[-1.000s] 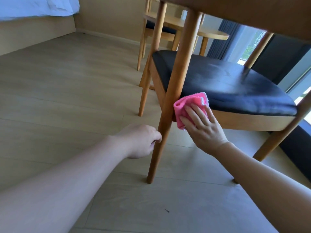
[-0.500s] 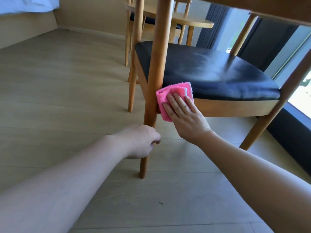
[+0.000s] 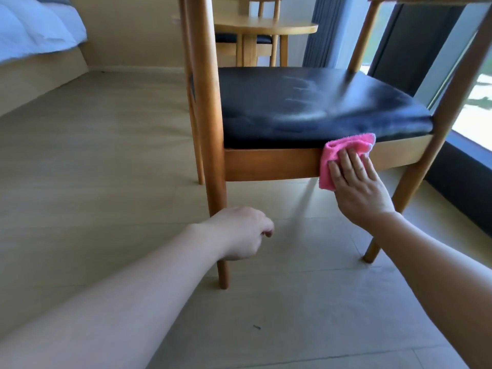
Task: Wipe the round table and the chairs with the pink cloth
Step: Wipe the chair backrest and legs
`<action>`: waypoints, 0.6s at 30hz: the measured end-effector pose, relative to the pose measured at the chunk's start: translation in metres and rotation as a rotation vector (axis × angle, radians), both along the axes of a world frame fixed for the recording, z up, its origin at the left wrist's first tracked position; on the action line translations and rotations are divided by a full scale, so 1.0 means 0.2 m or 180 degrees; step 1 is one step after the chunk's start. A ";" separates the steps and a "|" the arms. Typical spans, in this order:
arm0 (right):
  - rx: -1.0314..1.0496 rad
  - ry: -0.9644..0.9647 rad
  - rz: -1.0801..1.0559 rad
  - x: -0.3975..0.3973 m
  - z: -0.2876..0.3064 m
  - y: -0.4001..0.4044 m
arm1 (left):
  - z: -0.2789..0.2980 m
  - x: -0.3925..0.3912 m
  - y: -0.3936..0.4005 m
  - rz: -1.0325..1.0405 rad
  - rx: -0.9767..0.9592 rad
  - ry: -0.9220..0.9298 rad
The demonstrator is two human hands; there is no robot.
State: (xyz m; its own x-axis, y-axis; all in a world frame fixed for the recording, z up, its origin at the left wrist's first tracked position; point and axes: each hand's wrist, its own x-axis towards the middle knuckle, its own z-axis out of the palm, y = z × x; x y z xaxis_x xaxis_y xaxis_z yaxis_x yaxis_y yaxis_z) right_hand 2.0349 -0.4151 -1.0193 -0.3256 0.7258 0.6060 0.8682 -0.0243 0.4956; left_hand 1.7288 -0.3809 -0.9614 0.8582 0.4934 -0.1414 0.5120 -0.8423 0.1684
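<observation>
The left hand (image 3: 241,231) covers a stretch of the chair's (image 3: 269,163) front leg in the lower middle of the frame, and its curled fingers are turned away, so whether they touch the wood cannot be told. The right hand (image 3: 358,186) hides much of the pink cloth (image 3: 338,151) at centre right. The chair's back runs off the top edge, the bed (image 3: 34,30) off the upper left, and the round tabletop (image 3: 266,28) at top centre is partly behind the chair's posts

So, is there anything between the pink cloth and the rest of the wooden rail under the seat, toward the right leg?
Nothing visible. The right hand presses the pink cloth flat on the seat rail, and the rail runs bare from the cloth to the right front leg. The left hand hangs lower, near the left leg, away from that path.
</observation>
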 end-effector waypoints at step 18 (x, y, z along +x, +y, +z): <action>-0.0240 0.1860 -0.1013 0.51 0.00 -0.14 | 0.11 0.37 -0.06 -0.0411 0.0383 0.0368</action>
State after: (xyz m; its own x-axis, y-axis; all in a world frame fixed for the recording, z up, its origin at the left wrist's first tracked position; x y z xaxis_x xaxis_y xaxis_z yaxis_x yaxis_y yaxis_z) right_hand 2.1369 -0.4439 -1.0190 0.2776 0.7795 0.5615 0.9506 -0.3072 -0.0436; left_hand 1.8035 -0.3934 -0.9396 0.8969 0.3995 -0.1893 0.4085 -0.9127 0.0091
